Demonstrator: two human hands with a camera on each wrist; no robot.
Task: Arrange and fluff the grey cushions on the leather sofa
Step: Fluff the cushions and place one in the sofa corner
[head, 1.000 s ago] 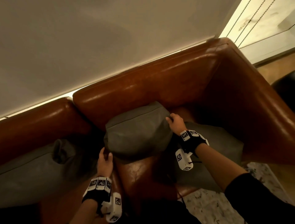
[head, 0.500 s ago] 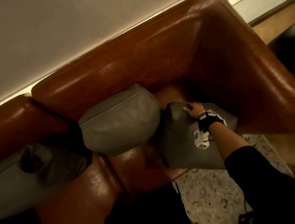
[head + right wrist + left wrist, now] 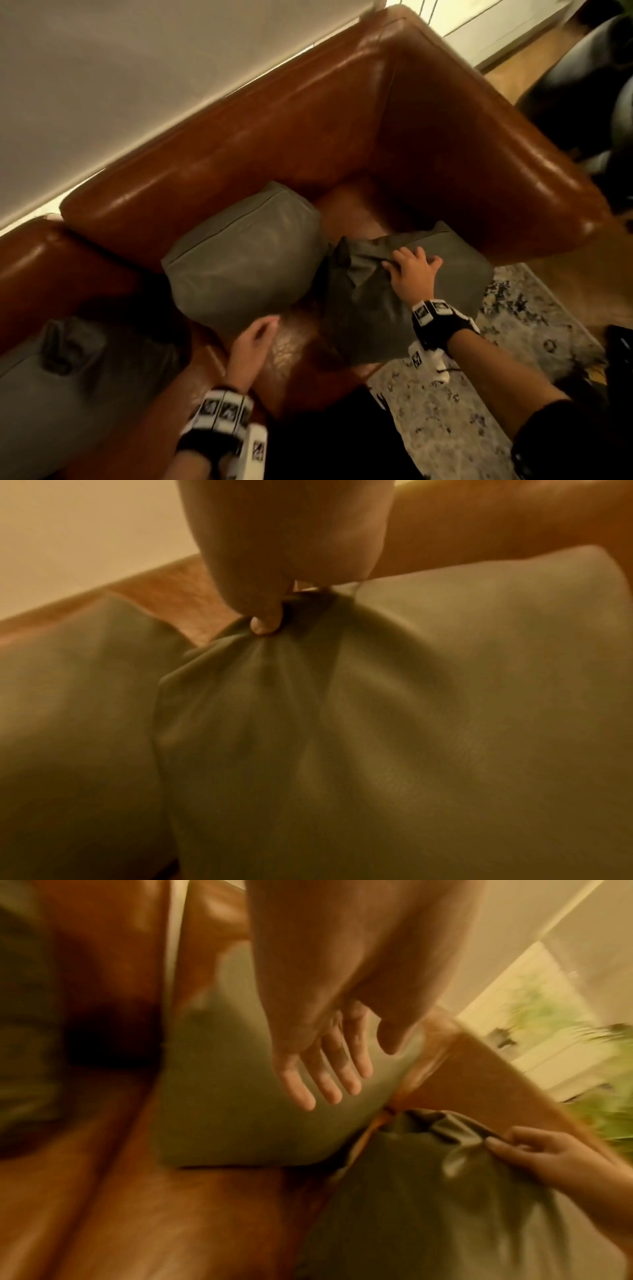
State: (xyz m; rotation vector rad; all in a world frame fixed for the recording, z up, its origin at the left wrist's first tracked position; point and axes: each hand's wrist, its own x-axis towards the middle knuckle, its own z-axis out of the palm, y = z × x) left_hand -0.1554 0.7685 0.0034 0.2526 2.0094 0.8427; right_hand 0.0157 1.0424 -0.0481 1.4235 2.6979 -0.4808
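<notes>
Head view: leather sofa (image 3: pixel 308 113) corner. Middle cushion (image 3: pixel 239 257) propped against the backrest. Right cushion (image 3: pixel 455 274) lies slumped on the seat near the armrest. A third cushion (image 3: pixel 68 383) sits far left, dented. Right hand (image 3: pixel 409 274) bunches the right cushion's top fabric. Left hand (image 3: pixel 251 346) hovers near the middle cushion's near edge, holding nothing.

Left wrist view: left hand (image 3: pixel 322 1053) fingers spread, relaxed, over the middle cushion (image 3: pixel 240 1096); blurred.

Right wrist view: right hand (image 3: pixel 274 574) pinches gathered cover on the right cushion (image 3: pixel 411 723).

Risk: lifting by cover alone may let the filling sag to one end, or the fabric slip, dropping it onto the rug (image 3: pixel 496 394).
</notes>
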